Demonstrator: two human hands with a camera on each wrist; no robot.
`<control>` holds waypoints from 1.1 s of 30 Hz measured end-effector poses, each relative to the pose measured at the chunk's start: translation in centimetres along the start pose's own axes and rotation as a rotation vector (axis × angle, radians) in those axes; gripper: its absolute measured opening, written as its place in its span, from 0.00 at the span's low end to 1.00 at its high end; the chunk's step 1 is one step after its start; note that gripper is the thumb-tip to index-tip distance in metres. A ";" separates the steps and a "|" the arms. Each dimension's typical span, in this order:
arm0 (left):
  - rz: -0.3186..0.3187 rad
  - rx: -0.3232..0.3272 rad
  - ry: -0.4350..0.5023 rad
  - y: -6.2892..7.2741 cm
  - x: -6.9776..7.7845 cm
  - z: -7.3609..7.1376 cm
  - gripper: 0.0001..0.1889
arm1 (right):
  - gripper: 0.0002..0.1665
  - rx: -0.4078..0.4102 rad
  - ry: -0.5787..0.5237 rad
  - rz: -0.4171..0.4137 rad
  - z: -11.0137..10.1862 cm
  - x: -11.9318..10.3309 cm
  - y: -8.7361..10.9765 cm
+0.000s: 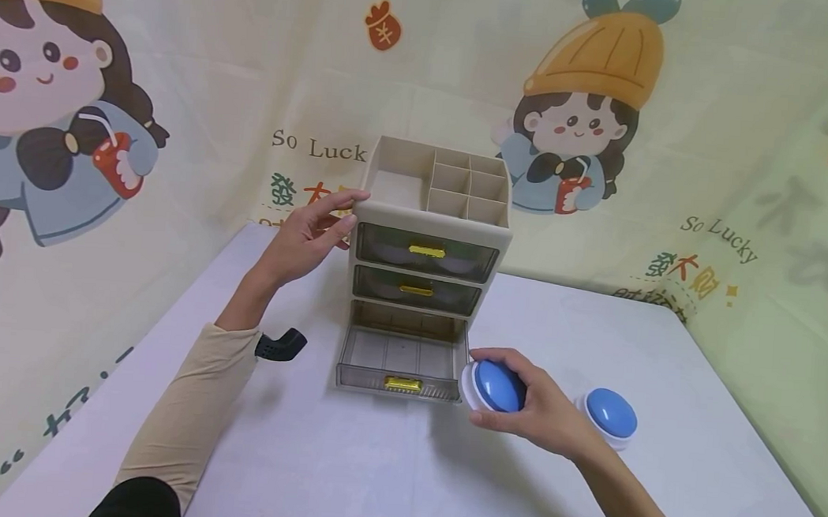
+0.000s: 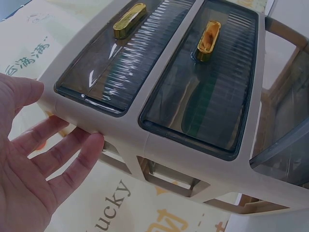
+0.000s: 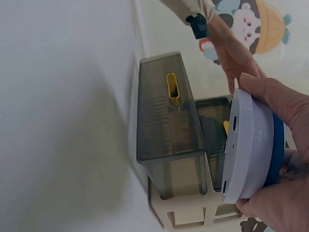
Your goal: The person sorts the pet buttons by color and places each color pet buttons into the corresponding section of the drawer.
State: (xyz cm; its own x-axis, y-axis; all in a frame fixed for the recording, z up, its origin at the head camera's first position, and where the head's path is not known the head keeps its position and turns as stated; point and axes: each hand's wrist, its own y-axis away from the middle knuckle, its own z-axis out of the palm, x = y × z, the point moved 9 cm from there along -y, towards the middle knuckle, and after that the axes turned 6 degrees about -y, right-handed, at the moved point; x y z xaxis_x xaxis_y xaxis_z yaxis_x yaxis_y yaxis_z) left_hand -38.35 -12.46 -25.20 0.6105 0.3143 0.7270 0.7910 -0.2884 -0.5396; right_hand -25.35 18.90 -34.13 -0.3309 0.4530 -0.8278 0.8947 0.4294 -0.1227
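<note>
A beige drawer organizer (image 1: 434, 222) stands upright on the table, its bottom drawer (image 1: 403, 353) pulled out and bare inside. The two drawers above it are closed. My left hand (image 1: 308, 236) rests against the organizer's upper left side, fingers fairly straight, as the left wrist view also shows. With thumb and fingers, my right hand (image 1: 547, 409) grips a round push button (image 1: 499, 386) with a blue dome and white base. It is held tilted on its side, close to the open drawer's right front corner. In the right wrist view, its white base (image 3: 244, 145) faces the organizer.
A second blue push button (image 1: 611, 413) sits on the white table (image 1: 373, 462), right of my right hand. The organizer's top has open compartments (image 1: 468, 184). Behind hangs a patterned cloth (image 1: 440, 62). Black wrist mounts (image 1: 280, 345) stick out from the sleeves.
</note>
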 end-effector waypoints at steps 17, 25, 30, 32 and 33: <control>-0.002 0.005 0.009 -0.1 -0.1 0.1 0.21 | 0.41 -0.106 -0.041 0.018 1.3 -1.3 -1.9; -0.002 0.000 0.006 -0.2 -0.1 0.1 0.21 | 0.39 -0.136 -0.138 0.094 1.6 -0.7 -2.9; -0.007 -0.003 0.010 -0.2 0.0 0.1 0.22 | 0.39 -0.128 -0.149 0.131 1.6 -0.3 -3.5; -0.012 -0.004 0.012 -0.2 -0.1 0.1 0.22 | 0.39 -0.128 -0.144 0.134 1.7 -0.2 -3.8; -0.014 -0.004 0.012 -0.2 -0.2 0.1 0.22 | 0.39 -0.130 -0.142 0.134 1.8 -0.2 -4.0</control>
State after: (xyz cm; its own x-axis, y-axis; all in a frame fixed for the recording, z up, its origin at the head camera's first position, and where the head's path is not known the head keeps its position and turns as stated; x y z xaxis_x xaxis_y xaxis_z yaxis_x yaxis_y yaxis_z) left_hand -38.58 -12.33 -25.29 0.5988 0.3073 0.7396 0.7993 -0.2876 -0.5277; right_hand -28.32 15.69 -34.41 -0.1581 0.4020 -0.9019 0.8786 0.4741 0.0573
